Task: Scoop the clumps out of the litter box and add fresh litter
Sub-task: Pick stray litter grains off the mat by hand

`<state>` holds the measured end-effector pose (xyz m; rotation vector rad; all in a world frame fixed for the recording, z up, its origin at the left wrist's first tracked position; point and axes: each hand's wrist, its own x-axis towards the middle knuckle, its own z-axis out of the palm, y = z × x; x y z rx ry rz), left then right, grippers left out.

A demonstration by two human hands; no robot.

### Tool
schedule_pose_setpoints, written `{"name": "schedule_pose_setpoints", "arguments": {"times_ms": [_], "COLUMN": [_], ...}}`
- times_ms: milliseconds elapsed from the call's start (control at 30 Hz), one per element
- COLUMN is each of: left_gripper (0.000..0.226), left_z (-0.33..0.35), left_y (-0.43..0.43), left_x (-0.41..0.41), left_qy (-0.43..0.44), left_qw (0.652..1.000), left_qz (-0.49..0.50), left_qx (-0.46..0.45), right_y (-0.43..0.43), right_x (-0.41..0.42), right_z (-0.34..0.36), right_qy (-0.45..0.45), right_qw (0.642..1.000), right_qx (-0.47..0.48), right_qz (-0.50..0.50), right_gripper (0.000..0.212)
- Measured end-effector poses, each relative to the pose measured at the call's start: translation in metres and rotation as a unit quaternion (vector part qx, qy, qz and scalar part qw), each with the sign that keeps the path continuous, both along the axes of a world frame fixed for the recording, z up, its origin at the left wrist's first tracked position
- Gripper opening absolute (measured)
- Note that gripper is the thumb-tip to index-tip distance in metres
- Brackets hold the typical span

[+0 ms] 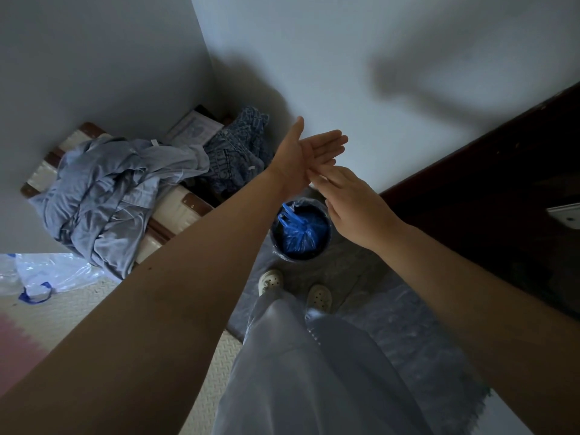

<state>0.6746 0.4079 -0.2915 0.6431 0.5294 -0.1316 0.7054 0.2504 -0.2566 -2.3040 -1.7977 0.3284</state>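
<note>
A tied blue plastic bag [299, 232] sits inside a round dark bin [284, 255] lined with clear plastic, on the floor just ahead of my feet. Both arms reach out above the bin. My left hand [309, 152] is held palm up with fingers straight. My right hand [348, 200] is palm down, and its straight fingertips touch the heel of my left palm. Neither hand holds anything. No litter box, scoop or litter is in view.
A pile of grey and blue patterned clothes [125, 196] lies on a low wooden bench [179, 211] at the left wall. Clear plastic bags [47, 274] lie on the mat at far left. A dark wooden cabinet [502, 189] stands at right. My shoes [295, 288] stand on a grey rug.
</note>
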Motion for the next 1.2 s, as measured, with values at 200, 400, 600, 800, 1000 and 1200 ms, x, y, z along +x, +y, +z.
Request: {"name": "schedule_pose_setpoints", "arguments": {"times_ms": [200,400,600,800,1000,1200], "left_gripper": [0.078,0.077,0.076,0.075,0.075,0.076], "left_z": [0.002,-0.001,-0.002,0.002,-0.002,0.007], "left_y": [-0.003,-0.01,-0.023,-0.024,-0.022,-0.031], "left_x": [0.002,0.0,-0.003,-0.005,-0.015,-0.015], "left_qy": [0.001,0.01,0.007,-0.007,0.002,-0.01], "left_qw": [1.0,0.999,1.0,1.0,0.999,0.999], "left_qz": [-0.013,-0.027,0.009,0.026,0.035,0.044], "left_qx": [0.006,0.043,-0.018,-0.007,-0.003,-0.03], "right_y": [0.008,-0.018,-0.013,-0.016,-0.031,-0.008], "right_x": [0.0,-0.012,-0.007,-0.016,-0.012,-0.021], "right_z": [-0.007,-0.017,-0.01,-0.018,-0.013,-0.008], "right_qy": [0.012,0.014,0.026,0.018,0.001,0.035], "right_qw": [1.0,0.999,0.996,0.998,0.998,0.997], "right_qx": [-0.008,-0.035,0.026,-0.021,-0.001,0.034], "right_qz": [-0.012,-0.023,-0.075,-0.056,-0.061,-0.055], "right_gripper": [0.068,0.063,0.06,0.069,0.053,0.068]}}
